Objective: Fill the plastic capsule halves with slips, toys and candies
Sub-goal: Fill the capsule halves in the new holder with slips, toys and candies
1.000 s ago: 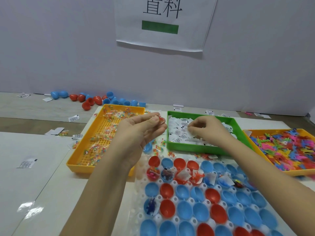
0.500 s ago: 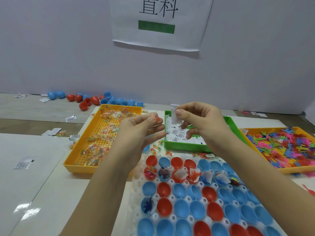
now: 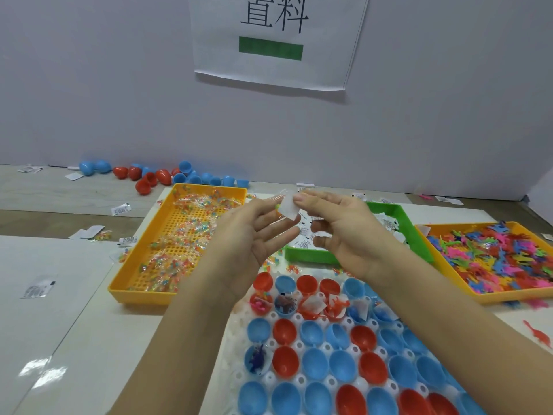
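A white holder tray [image 3: 236, 375] in front of me carries rows of blue capsule halves [image 3: 314, 363] and red capsule halves [image 3: 285, 360]. Those in the second row from the far end hold slips, toys and candies. One blue half [image 3: 258, 359] at the left holds a dark toy. My right hand [image 3: 344, 232] pinches a white slip [image 3: 288, 208] between thumb and forefinger above the trays. My left hand [image 3: 254, 235] is raised beside it, fingers stretched toward the slip, with a clear candy packet [image 3: 276, 200] at its fingertips, partly hidden by the slip.
A yellow tray [image 3: 137, 295] of candy packets stands at the left, a green tray [image 3: 416, 235] of slips in the middle, an orange tray [image 3: 508, 298] of coloured toys at the right. Loose capsules [image 3: 155, 175] lie by the back wall. A red toy [image 3: 538, 336] lies on the table.
My right hand lifted a slip out of the green tray and brought it left to my left hand's fingertips. My left hand's fingers have stretched out.
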Motion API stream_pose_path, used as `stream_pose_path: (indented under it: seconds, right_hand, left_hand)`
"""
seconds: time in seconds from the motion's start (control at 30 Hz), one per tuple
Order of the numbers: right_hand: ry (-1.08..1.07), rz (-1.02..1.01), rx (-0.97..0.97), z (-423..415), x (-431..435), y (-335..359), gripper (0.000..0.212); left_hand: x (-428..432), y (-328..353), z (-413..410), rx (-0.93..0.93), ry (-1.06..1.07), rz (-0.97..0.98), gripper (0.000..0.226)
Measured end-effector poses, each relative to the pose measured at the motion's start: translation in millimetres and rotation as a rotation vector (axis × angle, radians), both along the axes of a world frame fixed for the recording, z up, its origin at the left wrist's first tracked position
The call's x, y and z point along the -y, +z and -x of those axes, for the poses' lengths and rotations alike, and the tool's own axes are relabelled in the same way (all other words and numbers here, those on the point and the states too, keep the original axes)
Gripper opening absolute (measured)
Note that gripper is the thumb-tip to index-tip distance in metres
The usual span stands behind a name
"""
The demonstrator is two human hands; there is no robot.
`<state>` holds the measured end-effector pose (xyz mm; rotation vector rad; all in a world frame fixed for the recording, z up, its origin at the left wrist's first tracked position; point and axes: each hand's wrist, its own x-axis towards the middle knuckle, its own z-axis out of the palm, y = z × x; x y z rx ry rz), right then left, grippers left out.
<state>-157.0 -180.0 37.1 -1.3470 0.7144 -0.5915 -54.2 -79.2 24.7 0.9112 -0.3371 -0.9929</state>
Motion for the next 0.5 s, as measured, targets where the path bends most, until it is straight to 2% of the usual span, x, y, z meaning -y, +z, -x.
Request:
stream_pose_path:
  seconds: [0.1,0.33,0.43,0.5]
  right_hand:
    - [-0.039,-0.06,0.011,-4.8,-5.8,-3.7,0.004]
    - [-0.14,-0.017,0.105,-9.9,-12.5,-5.2,0.006]
    - [-0.157,0.009,0.144,-9.5,-15.0,-3.3,0.007]
    - [-0.175,0.028,0.171,-8.5,-17.9,-2.0,0.006]
  left_hand:
    - [2.1,-0.7,5.1,0.002,0.029,0.062,0.016]
    - [3.2,-2.3,15.4,0.064,0.078,0.09,0.027]
    - [3.1,-4.1,15.7,0.106,0.088,0.111,0.012]
    - [2.8,-5.0,15.6,0.121,0.097,0.106,0.013]
